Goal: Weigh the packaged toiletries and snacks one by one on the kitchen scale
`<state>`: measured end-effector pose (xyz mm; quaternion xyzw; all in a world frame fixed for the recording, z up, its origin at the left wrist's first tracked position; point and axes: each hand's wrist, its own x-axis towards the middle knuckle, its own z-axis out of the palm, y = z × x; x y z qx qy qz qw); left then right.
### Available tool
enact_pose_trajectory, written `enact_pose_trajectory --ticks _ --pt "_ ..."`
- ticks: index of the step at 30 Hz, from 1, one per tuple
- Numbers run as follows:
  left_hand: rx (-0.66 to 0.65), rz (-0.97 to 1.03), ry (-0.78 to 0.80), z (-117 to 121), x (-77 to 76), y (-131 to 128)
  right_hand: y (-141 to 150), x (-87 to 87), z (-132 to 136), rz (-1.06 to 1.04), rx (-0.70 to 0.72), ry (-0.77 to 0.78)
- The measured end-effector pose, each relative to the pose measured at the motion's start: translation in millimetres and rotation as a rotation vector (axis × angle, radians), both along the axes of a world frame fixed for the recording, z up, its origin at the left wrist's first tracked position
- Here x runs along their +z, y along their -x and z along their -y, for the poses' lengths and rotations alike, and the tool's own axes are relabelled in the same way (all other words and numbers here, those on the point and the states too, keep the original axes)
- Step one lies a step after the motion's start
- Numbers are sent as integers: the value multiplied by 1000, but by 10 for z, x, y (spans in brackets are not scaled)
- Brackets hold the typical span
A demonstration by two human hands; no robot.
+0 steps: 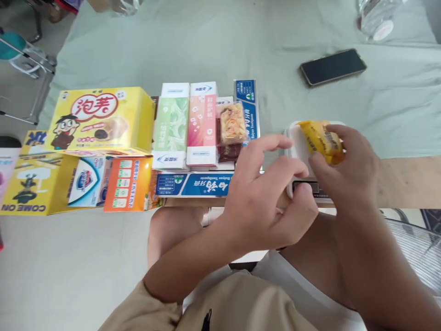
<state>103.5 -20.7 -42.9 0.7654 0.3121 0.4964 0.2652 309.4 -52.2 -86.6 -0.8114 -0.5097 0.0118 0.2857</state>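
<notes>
My right hand (347, 170) is closed on a small yellow snack packet (322, 140) and holds it over the white platform of a small kitchen scale (296, 142). My left hand (265, 193) rests beside the scale's front with its fingers spread, thumb close to the scale's display (306, 187). Just left of my hands lie a blue toothpaste box (193, 184), a green box (171, 126), a pink box (202, 124) and a clear packet of biscuits (233, 123).
A big yellow snack carton (99, 119) and an orange and white soap box (110, 181) stand at the left. A black phone (332, 67) lies on the pale green cloth at the back right, near a plastic bottle (377, 18). My knees are below the table edge.
</notes>
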Motion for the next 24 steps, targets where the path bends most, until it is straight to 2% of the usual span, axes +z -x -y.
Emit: enact_pose_trajectory --ticks 4,6,9,10,11,12,13,16,20,24 --pt "73 2 17 -195 71 363 58 -23 -100 73 36 -257" --pt "124 13 0 -283 59 525 218 60 -198 112 95 -396" --pt "191 41 -4 -371 17 713 644 278 -371 143 264 -549" --pt "205 38 8 -388 4 762 810 350 -427 148 331 -494" --pt "220 28 21 -399 -9 807 974 410 -482 160 367 -539" --pt "234 16 32 -407 -19 848 1128 452 -535 173 419 -518" --pt "250 5 34 -412 -29 886 1265 474 -586 174 444 -546" --pt "308 -7 24 -427 -51 984 1553 433 -713 157 462 -493" --pt "328 15 -7 -461 -87 1053 1677 338 -772 121 509 -333" --pt "321 71 -65 -506 -156 1033 1602 434 -705 57 676 -256"
